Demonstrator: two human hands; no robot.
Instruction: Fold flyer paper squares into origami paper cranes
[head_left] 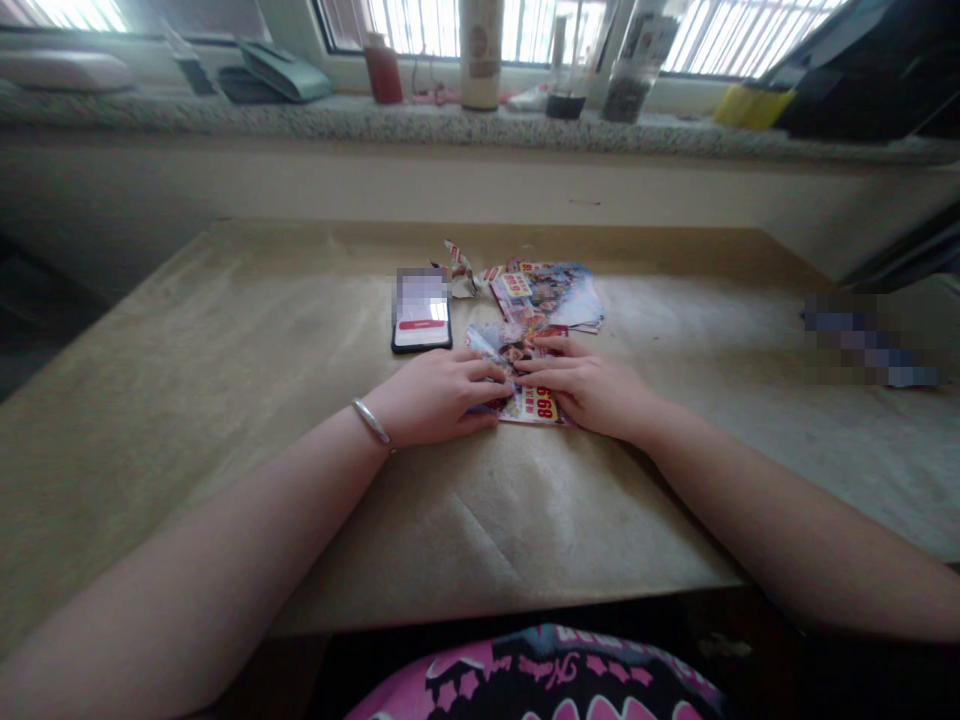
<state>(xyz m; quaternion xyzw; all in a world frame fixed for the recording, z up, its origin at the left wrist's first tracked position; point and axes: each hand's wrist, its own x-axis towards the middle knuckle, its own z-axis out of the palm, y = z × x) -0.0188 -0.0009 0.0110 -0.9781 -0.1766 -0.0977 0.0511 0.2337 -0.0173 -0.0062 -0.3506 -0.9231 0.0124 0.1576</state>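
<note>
A colourful printed paper flyer piece lies on the brown paper-covered table. My left hand, with a silver bangle on its wrist, presses down on the flyer's left part with fingers laid flat. My right hand rests on its right part, fingers stretched toward the left hand so the fingertips nearly meet. Further back lie more flyer sheets and a small crumpled folded scrap. A phone with a lit screen lies just left of them.
A stone window ledge behind the table holds a red cup, a tall bottle, jars and a teal object. A blurred item sits at the table's right. My pink-and-black clothing shows at the bottom edge.
</note>
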